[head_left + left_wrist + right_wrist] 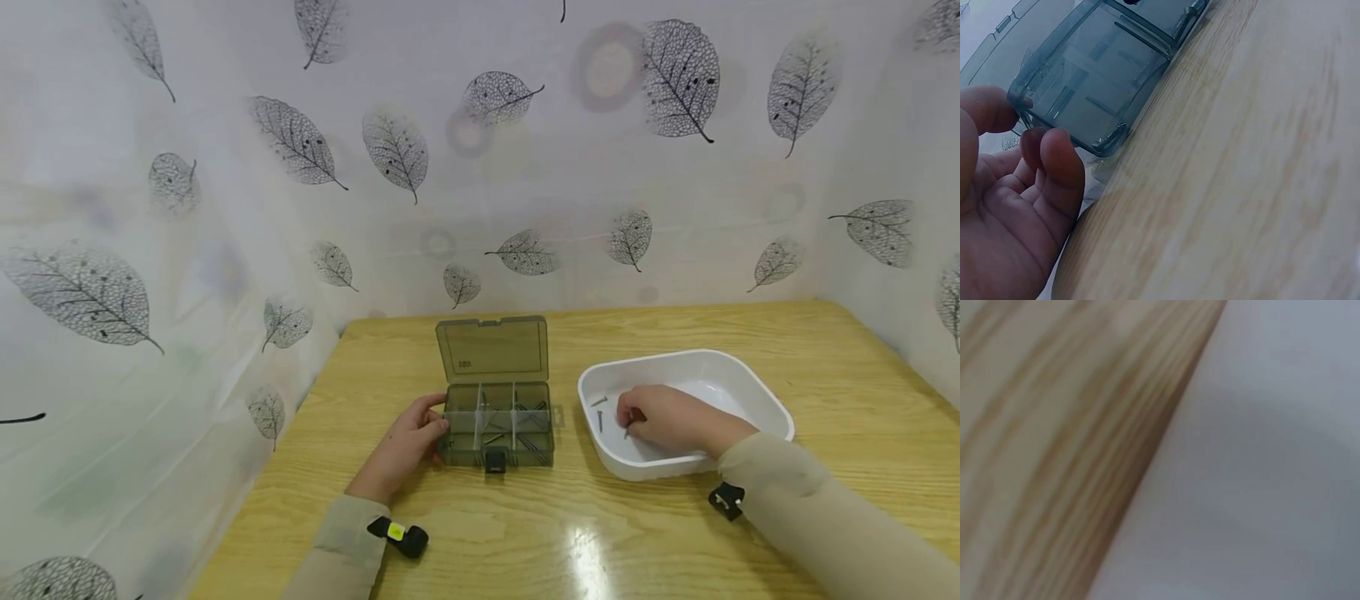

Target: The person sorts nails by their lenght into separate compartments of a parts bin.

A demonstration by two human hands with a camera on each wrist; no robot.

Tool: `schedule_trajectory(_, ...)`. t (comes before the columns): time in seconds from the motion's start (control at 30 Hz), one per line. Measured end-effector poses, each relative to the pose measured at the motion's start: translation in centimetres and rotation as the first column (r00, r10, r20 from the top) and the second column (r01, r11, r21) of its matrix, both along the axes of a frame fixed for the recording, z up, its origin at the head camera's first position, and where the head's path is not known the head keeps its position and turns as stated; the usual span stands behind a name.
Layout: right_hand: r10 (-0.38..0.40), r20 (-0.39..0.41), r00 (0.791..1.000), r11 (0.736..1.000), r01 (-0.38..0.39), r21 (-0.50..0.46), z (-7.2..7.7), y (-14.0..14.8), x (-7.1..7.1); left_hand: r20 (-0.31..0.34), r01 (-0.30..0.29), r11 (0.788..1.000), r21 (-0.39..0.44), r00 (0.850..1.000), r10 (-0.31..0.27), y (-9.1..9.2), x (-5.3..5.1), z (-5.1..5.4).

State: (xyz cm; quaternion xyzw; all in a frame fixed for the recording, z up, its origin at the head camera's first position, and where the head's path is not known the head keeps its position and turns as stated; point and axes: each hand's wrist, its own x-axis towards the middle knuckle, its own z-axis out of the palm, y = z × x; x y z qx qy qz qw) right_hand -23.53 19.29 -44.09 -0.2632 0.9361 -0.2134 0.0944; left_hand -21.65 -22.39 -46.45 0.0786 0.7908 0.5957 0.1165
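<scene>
A translucent grey compartment box point(498, 425) stands on the table with its lid point(492, 350) raised at the back. Several screws lie in its compartments. My left hand point(411, 437) grips the box's left side; in the left wrist view its fingers point(1060, 165) curl at the box corner. My right hand point(663, 417) is down inside a white tray point(768, 400), fingers curled, pinching a small screw point(627, 433) that is mostly hidden. Two more screws, one upper point(599, 401) and one lower point(600, 422), lie to its left. The right wrist view shows the tray's blurred wall point(1241, 487) but no hand.
The wooden table point(480, 533) carries the box at centre and the tray to its right. A black latch point(495, 460) juts from the box's front. Leaf-patterned sheeting point(480, 183) hangs behind and at both sides of the table.
</scene>
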Motion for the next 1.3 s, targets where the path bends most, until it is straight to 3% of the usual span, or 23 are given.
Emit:
schedule_trajectory(0.3,0.02,-0.017,1.0,0.999,-0.02,0.03,0.0,0.1,0.3,-0.011,-0.002,1.0,-0.008,1.0,0.002,0.0,0.0,-0.2)
schedule_trajectory(0.47,0.021,-0.011,1.0,1.0,-0.021,-0.014,0.2,0.1,0.3,-0.011,-0.002,1.0,0.001,1.0,0.002,0.1,-0.1,-0.3)
schedule_trajectory(0.87,0.098,-0.101,0.99,0.992,-0.105,-0.07,1.4,-0.2,0.1,-0.012,-0.013,1.0,0.0,1.0,0.013,0.0,0.0,-0.3)
schedule_trajectory(1.3,0.158,-0.159,0.975,0.973,-0.181,-0.146,3.2,-3.0,0.7,-0.008,-0.011,1.0,-0.006,1.0,0.011,0.0,-0.1,-0.3)
